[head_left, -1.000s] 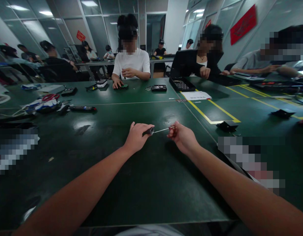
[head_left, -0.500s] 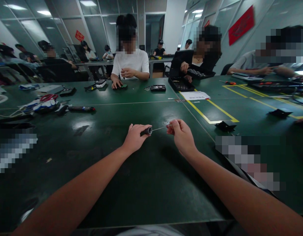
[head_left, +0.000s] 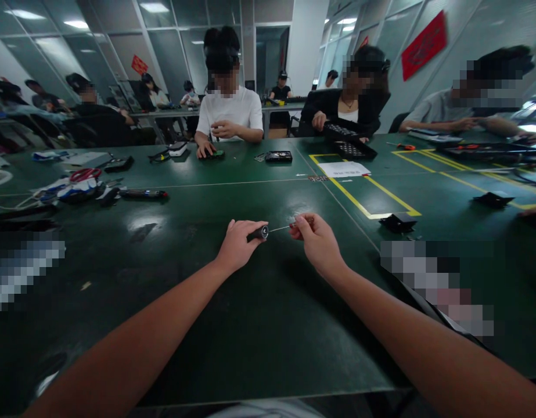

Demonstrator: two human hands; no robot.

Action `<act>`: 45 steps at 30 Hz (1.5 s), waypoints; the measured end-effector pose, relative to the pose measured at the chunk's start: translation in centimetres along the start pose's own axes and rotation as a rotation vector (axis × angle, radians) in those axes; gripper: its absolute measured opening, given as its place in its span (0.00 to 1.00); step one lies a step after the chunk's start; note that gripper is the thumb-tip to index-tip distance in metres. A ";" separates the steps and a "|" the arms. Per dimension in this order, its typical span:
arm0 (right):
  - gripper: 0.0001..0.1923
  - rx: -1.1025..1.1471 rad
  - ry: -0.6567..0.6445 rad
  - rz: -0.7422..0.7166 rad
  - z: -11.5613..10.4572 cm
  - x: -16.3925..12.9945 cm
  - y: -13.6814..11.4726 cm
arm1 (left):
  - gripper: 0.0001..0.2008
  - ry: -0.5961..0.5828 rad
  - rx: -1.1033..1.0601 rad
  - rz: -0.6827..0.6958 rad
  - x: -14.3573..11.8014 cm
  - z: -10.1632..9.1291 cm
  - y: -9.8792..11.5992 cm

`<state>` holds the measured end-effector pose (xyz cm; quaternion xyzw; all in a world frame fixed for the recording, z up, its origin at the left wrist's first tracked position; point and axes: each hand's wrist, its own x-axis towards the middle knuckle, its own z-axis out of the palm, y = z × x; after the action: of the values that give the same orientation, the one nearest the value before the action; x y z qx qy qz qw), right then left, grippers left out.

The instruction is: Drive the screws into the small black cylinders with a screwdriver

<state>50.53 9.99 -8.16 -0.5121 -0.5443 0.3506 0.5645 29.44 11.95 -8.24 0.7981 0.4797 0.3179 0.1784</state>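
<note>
My left hand (head_left: 240, 241) is closed round a short black cylinder (head_left: 258, 233), held on its side above the green table. Its round end, with a pale ring, faces right and toward me. My right hand (head_left: 316, 238) pinches what looks like a small screwdriver (head_left: 280, 229), with a reddish handle mostly hidden by the fingers. The thin metal shaft points left to the cylinder's round end. Whether the tip touches the end or sits inside it, I cannot tell.
A dark pen-like tool (head_left: 143, 194) and a pile of gloves (head_left: 82, 186) lie left. A black folded piece (head_left: 398, 223) and yellow tape (head_left: 359, 206) are right. Across the table, one person handles a green board (head_left: 215, 154), another a black case (head_left: 352, 150).
My right hand has moved slightly left toward the cylinder, and less of the shaft shows. My left hand stays put. Across the table, the black case has shifted right.
</note>
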 end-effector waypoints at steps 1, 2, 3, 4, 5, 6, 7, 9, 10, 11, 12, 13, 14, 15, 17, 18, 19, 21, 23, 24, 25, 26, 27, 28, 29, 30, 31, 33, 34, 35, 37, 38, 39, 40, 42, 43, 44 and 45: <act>0.14 -0.007 0.014 0.000 0.0 0.0 0.0 | 0.18 -0.001 0.004 -0.002 0.0 0.0 0.1; 0.13 -0.014 0.026 -0.005 0.0 -0.1 0.0 | 0.18 -0.001 0.010 -0.003 0.0 0.0 0.1; 0.13 -0.022 0.033 -0.016 -0.1 -0.1 -0.1 | 0.18 -0.003 0.015 -0.004 0.0 0.0 0.2; 0.13 -0.028 0.034 -0.027 -0.1 -0.2 -0.3 | 0.19 -0.007 0.019 -0.004 0.0 0.0 0.2; 0.12 -0.033 0.035 -0.037 -0.2 -0.2 -0.5 | 0.19 -0.010 0.021 -0.004 0.0 0.0 0.2; 0.12 -0.039 0.038 -0.042 -0.2 -0.2 -0.6 | 0.19 -0.011 0.021 -0.005 0.0 0.0 0.1; 0.12 -0.047 0.046 -0.047 -0.3 -0.3 -0.8 | 0.19 -0.010 0.020 -0.006 0.0 0.0 0.1; 0.11 -0.060 0.075 -0.062 -0.3 -0.3 -1.2 | 0.19 -0.005 0.015 -0.003 0.0 0.0 0.0; 0.11 -0.061 0.090 -0.075 -0.4 -0.4 -1.4 | 0.19 -0.005 0.012 0.000 0.0 0.0 -0.1; 0.10 -0.059 0.097 -0.092 -0.4 -0.4 -1.5 | 0.19 -0.005 0.010 0.004 0.0 0.1 -0.1; 0.10 -0.055 0.097 -0.110 -0.4 -0.5 -1.7 | 0.19 -0.009 0.008 0.006 0.0 0.1 -0.1; 0.10 -0.051 0.089 -0.126 -0.4 -0.5 -1.8 | 0.19 -0.013 0.009 0.006 0.0 0.1 -0.1; 0.10 -0.051 0.076 -0.138 -0.3 -0.6 -1.9 | 0.19 -0.015 0.012 0.002 0.0 0.1 -0.1; 0.10 -0.054 0.056 -0.148 -0.3 -0.7 -1.9 | 0.19 -0.017 0.015 -0.002 0.0 0.1 0.0; 0.10 -0.062 0.018 -0.159 -0.2 -0.8 -1.8 | 0.19 -0.017 0.022 -0.011 0.0 0.1 0.2; 0.10 -0.067 0.004 -0.161 -0.1 -0.9 -1.8 | 0.18 -0.017 0.025 -0.014 0.0 0.0 0.2; 0.10 -0.076 -0.005 -0.164 -0.1 -0.9 -1.7 | 0.18 -0.017 0.026 -0.014 0.0 0.0 0.3; 0.10 -0.105 0.001 -0.168 -0.1 -1.0 -1.7 | 0.18 -0.018 0.027 -0.015 0.0 0.0 0.4; 0.10 -0.149 0.022 -0.175 -0.2 -1.0 -1.8 | 0.18 -0.018 0.026 -0.018 -0.1 -0.1 0.5; 0.10 -0.174 0.032 -0.180 -0.2 -1.0 -1.9 | 0.18 -0.019 0.025 -0.019 -0.1 -0.1 0.5; 0.10 -0.196 0.041 -0.186 -0.3 -1.1 -2.1 | 0.18 -0.019 0.024 -0.019 -0.1 -0.1 0.5; 0.09 -0.215 0.049 -0.192 -0.3 -1.1 -2.2 | 0.18 -0.019 0.023 -0.019 -0.1 -0.2 0.5; 0.09 -0.231 0.055 -0.196 -0.3 -1.2 -2.4 | 0.18 -0.019 0.023 -0.019 -0.1 -0.2 0.5; 0.09 -0.245 0.063 -0.198 -0.4 -1.2 -2.5 | 0.18 -0.020 0.021 -0.018 -0.1 -0.1 0.4; 0.09 -0.257 0.068 -0.199 -0.4 -1.2 -2.6 | 0.18 -0.019 0.020 -0.017 -0.1 -0.1 0.3; 0.09 -0.266 0.072 -0.198 -0.4 -1.2 -2.7 | 0.18 -0.017 0.018 -0.015 0.0 -0.1 0.3; 0.09 -0.274 0.072 -0.193 -0.4 -1.2 -2.8 | 0.18 -0.016 0.016 -0.013 0.0 0.0 0.2; 0.09 -0.283 0.073 -0.189 -0.5 -1.3 -2.9 | 0.18 -0.018 0.013 -0.010 0.0 0.0 0.0; 0.09 -0.285 0.075 -0.192 -0.5 -1.3 -2.9 | 0.18 -0.022 0.012 -0.008 0.0 0.1 -0.1; 0.09 -0.284 0.078 -0.198 -0.5 -1.3 -2.9 | 0.18 -0.028 0.013 -0.006 0.0 0.1 -0.2; 0.09 -0.276 0.081 -0.216 -0.6 -1.3 -2.9 | 0.18 -0.043 0.015 -0.002 0.0 0.2 -0.2; 0.09 -0.271 0.076 -0.221 -0.6 -1.3 -3.0 | 0.18 -0.050 0.016 -0.002 0.0 0.2 -0.2; 0.09 -0.269 0.067 -0.221 -0.6 -1.4 -3.0 | 0.18 -0.057 0.016 -0.004 0.0 0.1 -0.2; 0.09 -0.271 0.055 -0.217 -0.5 -1.4 -3.0 | 0.18 -0.063 0.017 -0.006 0.0 0.1 -0.2; 0.09 -0.284 0.042 -0.205 -0.5 -1.3 -2.9 | 0.18 -0.074 0.018 -0.011 0.0 0.1 -0.1; 0.09 -0.292 0.045 -0.200 -0.5 -1.3 -2.9 | 0.19 -0.080 0.021 -0.013 0.0 0.1 -0.1; 0.09 -0.299 0.052 -0.195 -0.5 -1.2 -2.9 | 0.19 -0.085 0.025 -0.015 0.0 0.1 0.0; 0.09 -0.304 0.061 -0.191 -0.5 -1.2 -2.9 | 0.19 -0.089 0.028 -0.017 0.0 0.1 0.0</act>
<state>50.35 8.08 -5.61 -0.5480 -0.6197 0.1934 0.5276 29.51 11.99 -8.31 0.8097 0.4826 0.2738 0.1911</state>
